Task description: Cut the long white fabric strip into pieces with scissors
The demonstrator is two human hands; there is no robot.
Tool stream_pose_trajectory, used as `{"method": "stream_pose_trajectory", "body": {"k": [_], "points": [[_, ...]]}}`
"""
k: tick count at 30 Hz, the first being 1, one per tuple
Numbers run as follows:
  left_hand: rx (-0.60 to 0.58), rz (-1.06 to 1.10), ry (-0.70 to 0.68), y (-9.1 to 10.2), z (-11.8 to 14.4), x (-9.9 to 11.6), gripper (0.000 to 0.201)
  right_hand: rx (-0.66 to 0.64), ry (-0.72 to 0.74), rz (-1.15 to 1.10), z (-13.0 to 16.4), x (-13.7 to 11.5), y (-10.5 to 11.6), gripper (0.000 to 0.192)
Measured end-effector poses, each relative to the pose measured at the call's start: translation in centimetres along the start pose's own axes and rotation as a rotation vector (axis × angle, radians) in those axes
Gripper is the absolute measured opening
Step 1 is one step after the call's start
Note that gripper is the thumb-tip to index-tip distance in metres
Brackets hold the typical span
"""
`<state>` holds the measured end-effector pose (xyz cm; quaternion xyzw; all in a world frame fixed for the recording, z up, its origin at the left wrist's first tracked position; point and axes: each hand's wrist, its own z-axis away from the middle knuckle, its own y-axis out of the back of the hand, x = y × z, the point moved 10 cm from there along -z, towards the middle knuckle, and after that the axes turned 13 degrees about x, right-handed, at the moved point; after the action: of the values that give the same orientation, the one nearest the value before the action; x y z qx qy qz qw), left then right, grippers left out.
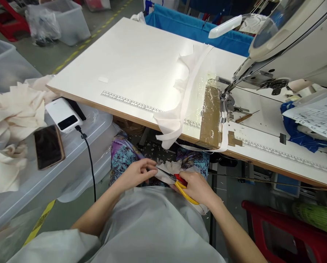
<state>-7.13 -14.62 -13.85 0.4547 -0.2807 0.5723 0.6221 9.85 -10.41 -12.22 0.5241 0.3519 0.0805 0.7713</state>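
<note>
Scissors (175, 178) are sitting in your right hand (198, 187), low over your lap, just off the near edge of the white table (119, 54). Your right fingers are curling round the red and yellow handles; the dark blades are pointing toward your left hand (138, 172). That left hand is hovering near the blade tips, fingers bent, thumb and forefinger nearly meeting; whether it is pinching any fabric, you cannot tell from this view. Pale cloth (163, 177) is lying under and beside the blades, between your two hands, over your patterned trousers (125, 159).

On the table, a long pale strip (189, 86) is running toward you and drooping over the near edge, left of a brown taped block (210, 117). The sewing machine (292, 54) is standing to the right of that block. Ruler markings are running along the table's near side.

To your left, a phone (49, 148) and a white power bank (64, 114) are resting on a clear plastic bin (78, 149), a black cable (91, 164) trailing from the power bank. Crumpled pale fabric (12, 117) is heaping up beside them. A red stool (284, 219) is standing low on your right.
</note>
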Motion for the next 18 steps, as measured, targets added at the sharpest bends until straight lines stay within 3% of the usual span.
{"method": "stream_pose_trajectory", "body": {"k": [2, 4, 7, 9, 11, 15, 18], "points": [[0.259, -0.204, -0.242, 3.0, -1.4, 2.6, 0.049, 0.037, -0.032, -0.099, 1.0, 0.7, 0.2, 0.049], [0.457, -0.314, -0.474, 4.6, -2.2, 5.7, 0.048, 0.063, -0.069, -0.197, 2.0, 1.3, 0.3, 0.049], [0.470, -0.317, -0.667, 3.7, -3.7, 8.4, 0.039, 0.099, -0.121, -0.291, 3.4, 2.0, 0.5, 0.045], [0.376, -0.228, -0.654, 2.3, -5.0, 8.3, 0.028, 0.123, -0.146, -0.332, 4.0, 2.3, 0.7, 0.042], [0.323, -0.118, -0.480, 1.6, -6.6, 5.9, 0.026, 0.150, -0.168, -0.362, 4.5, 2.8, 1.1, 0.041], [0.399, -0.110, -0.050, 2.3, -7.5, -2.7, 0.021, 0.216, -0.226, -0.397, 5.0, 4.1, 1.6, 0.044], [0.397, -0.168, 0.050, 2.4, -6.1, -6.4, 0.006, 0.247, -0.268, -0.400, 5.0, 5.1, 1.5, 0.047]]}}
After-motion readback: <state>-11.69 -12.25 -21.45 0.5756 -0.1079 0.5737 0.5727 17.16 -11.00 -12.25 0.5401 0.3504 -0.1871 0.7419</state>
